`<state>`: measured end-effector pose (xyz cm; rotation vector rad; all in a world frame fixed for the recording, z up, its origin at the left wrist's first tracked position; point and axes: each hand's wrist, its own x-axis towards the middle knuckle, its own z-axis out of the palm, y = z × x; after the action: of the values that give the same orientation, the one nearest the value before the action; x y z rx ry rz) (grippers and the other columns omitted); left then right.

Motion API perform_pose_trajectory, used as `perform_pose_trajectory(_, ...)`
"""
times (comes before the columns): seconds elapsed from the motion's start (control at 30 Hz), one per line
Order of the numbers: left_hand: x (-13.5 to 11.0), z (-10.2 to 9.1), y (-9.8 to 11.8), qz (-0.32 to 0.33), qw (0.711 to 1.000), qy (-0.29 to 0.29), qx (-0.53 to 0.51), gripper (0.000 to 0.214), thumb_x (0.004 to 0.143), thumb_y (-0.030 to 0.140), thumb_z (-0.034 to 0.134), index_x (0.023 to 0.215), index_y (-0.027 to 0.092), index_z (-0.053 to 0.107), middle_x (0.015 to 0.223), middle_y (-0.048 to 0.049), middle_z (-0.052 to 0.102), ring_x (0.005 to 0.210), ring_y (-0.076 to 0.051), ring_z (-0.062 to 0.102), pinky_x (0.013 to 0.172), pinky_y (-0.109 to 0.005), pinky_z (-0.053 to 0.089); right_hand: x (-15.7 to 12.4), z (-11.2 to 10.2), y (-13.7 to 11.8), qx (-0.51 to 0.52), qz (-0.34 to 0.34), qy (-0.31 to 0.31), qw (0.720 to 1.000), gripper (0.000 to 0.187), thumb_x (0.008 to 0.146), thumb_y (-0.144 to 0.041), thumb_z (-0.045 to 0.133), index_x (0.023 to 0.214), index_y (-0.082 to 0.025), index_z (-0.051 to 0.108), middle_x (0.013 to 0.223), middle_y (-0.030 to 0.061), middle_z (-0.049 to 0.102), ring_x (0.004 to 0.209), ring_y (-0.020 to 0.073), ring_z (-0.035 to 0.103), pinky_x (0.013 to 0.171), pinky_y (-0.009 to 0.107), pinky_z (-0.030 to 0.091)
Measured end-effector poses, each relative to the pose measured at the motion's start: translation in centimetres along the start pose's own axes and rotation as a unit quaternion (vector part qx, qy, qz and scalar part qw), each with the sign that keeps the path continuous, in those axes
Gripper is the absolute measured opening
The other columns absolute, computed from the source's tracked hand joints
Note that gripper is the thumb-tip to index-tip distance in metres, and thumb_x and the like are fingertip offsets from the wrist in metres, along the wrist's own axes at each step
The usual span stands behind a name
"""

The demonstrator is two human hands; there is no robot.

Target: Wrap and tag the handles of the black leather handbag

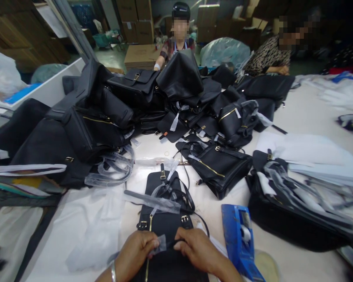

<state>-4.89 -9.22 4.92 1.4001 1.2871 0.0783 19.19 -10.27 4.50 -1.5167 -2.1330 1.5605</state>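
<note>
A black bag [164,219] with gold buckles and straps wrapped in clear film lies flat on the table in front of me. My left hand [135,250] pinches a small piece of clear film [161,243] at the bag's near edge. My right hand [194,246] is closed beside it, its fingertips on the same film and a thin black strap. The two hands almost touch.
A blue tape dispenser [239,239] lies just right of my right hand. Several black bags [170,98] are piled across the table's middle and left, with another bag [285,211] at the right. White paper sheets [312,152] lie at the right. Two people sit beyond the pile.
</note>
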Motion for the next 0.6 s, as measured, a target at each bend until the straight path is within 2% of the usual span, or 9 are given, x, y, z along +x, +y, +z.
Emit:
perform_pose_trajectory(0.07,0.8,0.5,1.0,0.023,0.999,-0.017,0.031,0.039,0.089,0.040,0.044,0.068,0.017,0.067,0.062,-0.0001,0.063,0.061,-0.015,0.057,0.059,-0.022,0.036,0.7,0.4,-0.4,-0.021,-0.007,0.001,1.000,0.009,0.086,-0.026,0.051,0.088,-0.024,0.059,0.076,-0.0028,0.068,0.076,0.0149,0.063,0.064,0.022,0.034)
perform_pose_trajectory(0.13,1.9,0.8,2.0,0.033,0.998,-0.024,0.056,0.038,0.089,0.038,0.044,0.068,0.017,0.067,0.060,0.0001,0.062,0.059,-0.015,0.057,0.059,-0.022,0.035,1.3,0.2,-0.6,-0.035,0.016,0.019,0.999,0.009,0.084,-0.027,0.054,0.091,-0.024,0.058,0.078,-0.0022,0.067,0.078,0.0159,0.062,0.064,0.022,0.033)
perform_pose_trajectory(0.27,4.8,0.3,3.2,0.079,0.989,0.003,0.124,0.036,0.090,0.039,0.042,0.072,0.019,0.066,0.064,-0.0006,0.063,0.062,-0.016,0.056,0.060,-0.024,0.035,2.3,-1.8,0.7,-0.016,0.072,0.079,0.994,0.033,0.081,-0.039,0.059,0.110,-0.024,0.052,0.081,-0.0016,0.067,0.081,0.0174,0.062,0.069,0.023,0.036)
perform_pose_trajectory(0.4,8.5,-0.1,3.3,0.126,0.970,0.021,0.207,0.025,0.091,0.032,0.044,0.083,0.021,0.066,0.079,-0.0038,0.068,0.073,-0.020,0.059,0.067,-0.029,0.037,3.9,-3.1,2.7,-0.007,0.093,0.109,0.990,0.058,0.082,-0.032,0.058,0.135,-0.023,0.034,0.091,0.0012,0.068,0.088,0.0184,0.063,0.075,0.025,0.039)
perform_pose_trajectory(0.47,10.1,0.1,3.2,0.126,0.963,0.022,0.236,0.020,0.090,0.027,0.045,0.089,0.021,0.065,0.083,-0.0046,0.068,0.076,-0.020,0.060,0.070,-0.031,0.038,5.0,-2.8,3.4,-0.042,0.128,0.107,0.985,0.055,0.083,-0.030,0.056,0.134,-0.022,0.038,0.095,0.0046,0.069,0.092,0.0211,0.064,0.075,0.027,0.040)
perform_pose_trajectory(0.53,11.2,0.5,3.1,0.138,0.949,0.036,0.281,0.017,0.089,0.021,0.046,0.090,0.020,0.063,0.086,-0.0051,0.066,0.080,-0.021,0.058,0.074,-0.033,0.039,6.1,-2.2,3.8,-0.083,0.161,0.104,0.978,0.039,0.083,-0.029,0.055,0.121,-0.021,0.051,0.097,0.0074,0.070,0.094,0.0237,0.064,0.075,0.029,0.040)
perform_pose_trajectory(0.6,11.9,0.8,3.0,0.167,0.929,0.062,0.324,0.014,0.087,0.017,0.049,0.089,0.019,0.062,0.098,-0.0063,0.063,0.092,-0.022,0.055,0.080,-0.035,0.039,6.8,-1.5,3.9,-0.105,0.179,0.107,0.972,0.024,0.084,-0.028,0.054,0.107,-0.021,0.057,0.097,0.0079,0.070,0.094,0.0244,0.065,0.074,0.030,0.040)
